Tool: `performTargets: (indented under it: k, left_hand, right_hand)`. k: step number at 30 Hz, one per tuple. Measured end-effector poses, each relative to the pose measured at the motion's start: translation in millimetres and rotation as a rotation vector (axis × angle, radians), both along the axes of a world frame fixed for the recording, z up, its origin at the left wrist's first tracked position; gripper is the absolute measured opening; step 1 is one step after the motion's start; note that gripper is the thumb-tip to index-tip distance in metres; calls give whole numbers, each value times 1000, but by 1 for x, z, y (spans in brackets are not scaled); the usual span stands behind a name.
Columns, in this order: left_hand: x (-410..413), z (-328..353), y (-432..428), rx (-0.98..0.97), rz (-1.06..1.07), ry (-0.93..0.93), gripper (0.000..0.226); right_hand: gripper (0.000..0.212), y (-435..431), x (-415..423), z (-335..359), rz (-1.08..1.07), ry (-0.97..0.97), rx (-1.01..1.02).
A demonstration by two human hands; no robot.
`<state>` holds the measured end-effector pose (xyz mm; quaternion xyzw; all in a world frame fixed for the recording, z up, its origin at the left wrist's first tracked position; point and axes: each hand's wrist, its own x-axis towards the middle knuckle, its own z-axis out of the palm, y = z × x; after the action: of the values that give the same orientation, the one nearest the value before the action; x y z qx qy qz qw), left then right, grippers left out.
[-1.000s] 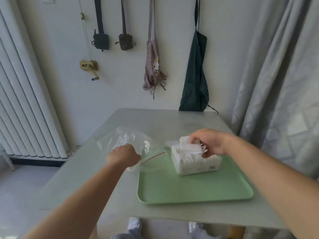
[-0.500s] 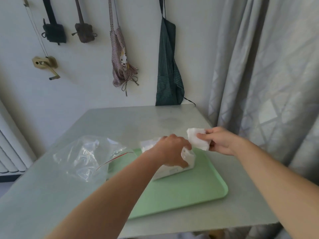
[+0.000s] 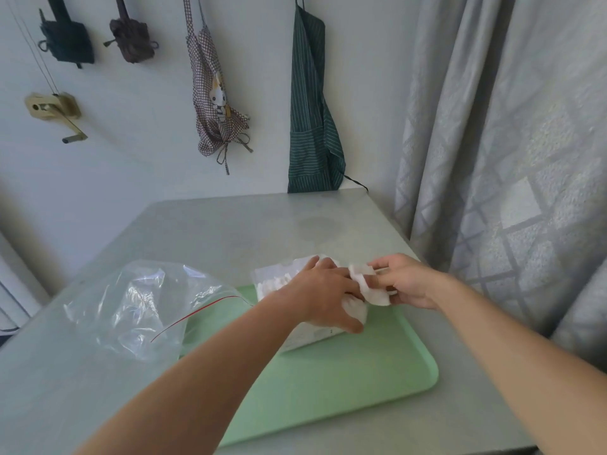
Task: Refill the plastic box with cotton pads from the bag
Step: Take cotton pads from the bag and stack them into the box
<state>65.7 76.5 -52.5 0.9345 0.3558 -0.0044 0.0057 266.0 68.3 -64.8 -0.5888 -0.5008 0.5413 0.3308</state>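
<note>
L hand (image 3: 323,297): palm down on the plastic box (image 3: 274,284). Fingers curl over the top twd its right end, thumb on the near face. It grips the box.
R hand (image 3: 409,282): just right of the L hand. Pinches one cotton pad (image 3: 372,290) betw thumb and fingers.
Hands: close together, meeting around the pad, each clamped on its own thing.
Cotton pad: white, soft-edged, held over the box's right end. Touching the L fingertips or just off them, can't tell.
Plastic box: clear, packed w/ white pads that bulge out of the top. Stands upright on the far part of the tray (image 3: 345,372), open side up. Long axis runs left-right but skewed, w/ the left end farther and the right end nearer. Middle hidden under the L hand.
Tray: pale green, flat on the counter (image 3: 230,231), toward its near right.
Bag (image 3: 138,300): clear plastic, crumpled, lying on the counter left of the box, apart from both hands. Its red zip line (image 3: 197,315) runs near-left to far-right, w/ the far end over the tray's left edge. Mouth faces the tray.
Counter: grey, far edge against the wall.
Bkgd: green striped apron (image 3: 312,126) and checked apron (image 3: 213,103) hang on the far wall. Grey curtain (image 3: 509,159) at right.
</note>
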Motion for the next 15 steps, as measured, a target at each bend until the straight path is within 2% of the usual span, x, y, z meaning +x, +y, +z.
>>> performTargets:
  k: [7, 12, 15]
  left_hand:
    - [-1, 8, -8, 6, -16, 175, 69]
    - [-2, 8, -13, -13, -7, 186, 68]
    - [-5, 9, -16, -18, -7, 167, 67]
  right_hand:
    - [39, -1, -13, 19, 45, -374, 208]
    - [44, -1, -23, 30, 58, -659, 240]
    - [50, -1, -27, 33, 57, -750, 250]
